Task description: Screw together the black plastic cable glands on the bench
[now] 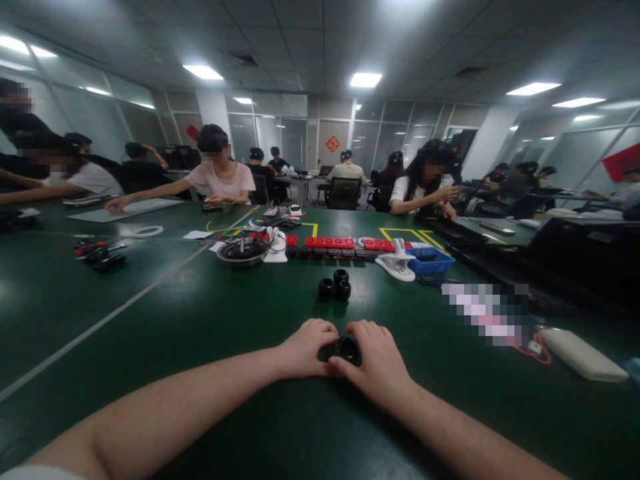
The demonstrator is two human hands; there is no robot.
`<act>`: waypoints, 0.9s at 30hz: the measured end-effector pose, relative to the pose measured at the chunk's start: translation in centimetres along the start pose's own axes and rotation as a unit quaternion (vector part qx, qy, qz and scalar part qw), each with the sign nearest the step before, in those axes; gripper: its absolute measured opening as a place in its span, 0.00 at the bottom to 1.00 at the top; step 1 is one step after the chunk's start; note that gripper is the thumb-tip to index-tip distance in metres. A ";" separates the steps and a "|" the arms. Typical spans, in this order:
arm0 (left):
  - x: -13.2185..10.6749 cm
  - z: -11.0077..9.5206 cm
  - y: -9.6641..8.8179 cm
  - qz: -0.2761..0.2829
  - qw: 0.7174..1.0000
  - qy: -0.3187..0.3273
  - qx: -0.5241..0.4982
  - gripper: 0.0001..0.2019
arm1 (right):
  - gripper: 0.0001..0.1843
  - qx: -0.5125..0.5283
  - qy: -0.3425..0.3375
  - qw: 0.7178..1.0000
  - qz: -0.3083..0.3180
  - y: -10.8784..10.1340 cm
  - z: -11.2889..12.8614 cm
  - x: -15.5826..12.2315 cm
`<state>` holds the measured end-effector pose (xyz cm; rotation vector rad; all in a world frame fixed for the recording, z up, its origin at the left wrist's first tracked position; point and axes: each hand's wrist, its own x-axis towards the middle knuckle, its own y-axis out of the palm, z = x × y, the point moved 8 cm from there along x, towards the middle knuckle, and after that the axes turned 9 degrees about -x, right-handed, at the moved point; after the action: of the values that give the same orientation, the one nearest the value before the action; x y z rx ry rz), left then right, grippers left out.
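Both my hands rest on the green table (200,333), close together in front of me. My left hand (306,347) and my right hand (376,360) have their fingers curled round one small black round part (344,348) held between them. A little further out on the table sits a cluster of three similar black round parts (335,288), apart from my hands.
Beyond the cluster lie a row of red blocks (345,244), a metal bowl (243,252), a blue tray (430,260) and white tools (397,265). A white case (583,355) lies at the right. Several people sit at the far tables.
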<state>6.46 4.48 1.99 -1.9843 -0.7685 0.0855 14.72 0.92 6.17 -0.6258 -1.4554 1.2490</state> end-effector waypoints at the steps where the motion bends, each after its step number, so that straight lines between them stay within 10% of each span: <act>1: 0.0 0.0 0.0 -0.001 1.000 -0.001 0.001 0.19 | 0.16 -0.001 -0.005 1.000 0.002 0.1 0.1 0.0; 23: 0.0 0.1 0.1 0.021 0.999 -0.022 0.017 0.15 | 0.07 0.082 -0.235 0.968 0.020 -1.3 4.7 -1.9; 27: -0.1 0.0 -0.1 0.022 0.999 -0.024 -0.009 0.23 | 0.11 0.053 -0.133 0.983 -0.115 -6.1 -0.6 0.2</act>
<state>6.35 4.49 2.08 -2.0225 -0.7583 0.1539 16.66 -0.59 11.78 -0.2151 -1.6169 1.2504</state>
